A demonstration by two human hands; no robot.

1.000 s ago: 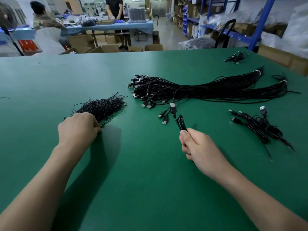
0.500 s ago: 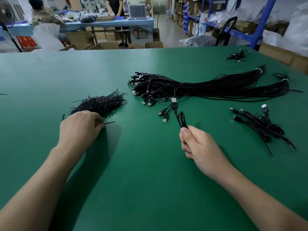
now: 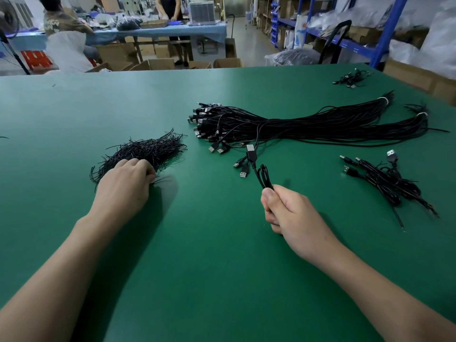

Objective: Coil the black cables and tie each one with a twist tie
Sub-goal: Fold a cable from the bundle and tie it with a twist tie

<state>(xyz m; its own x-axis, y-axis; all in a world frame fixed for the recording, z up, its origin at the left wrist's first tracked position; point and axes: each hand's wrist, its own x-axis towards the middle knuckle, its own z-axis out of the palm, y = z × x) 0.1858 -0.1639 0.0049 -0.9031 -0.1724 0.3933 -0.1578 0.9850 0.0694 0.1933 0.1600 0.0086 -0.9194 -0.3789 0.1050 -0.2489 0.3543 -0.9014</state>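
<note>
The coiled cable [image 3: 264, 176] is in the right hand [image 3: 293, 218], above the middle of the desk [image 3: 197, 267]; the fingers and thumb are clamped round its gathered loops, with a short loop and a USB plug standing out above the fist; no tie is visible on it, so this one looks coiled but not yet bound. The left hand [image 3: 125, 186] rests on the near end of the heap of twist ties [image 3: 153, 149], toward the desk's left side; its fingertips are curled down into the strands, and whether they have pinched a tie out cannot be told.

Beyond the coil, the long bundle of cables [image 3: 308, 124] lies straight, its plugs fanned at the middle of the desk and its tails running to the right edge; that is the bulk of the work left. Near the right edge sits a small pile of bunched cables [image 3: 385, 181], apparently finished, though any ties on them are too small to make out; a smaller clump [image 3: 351, 79] lies by the far right corner. On this showing the job is early: a handful done, one in hand awaiting its tie, dozens untouched.
</note>
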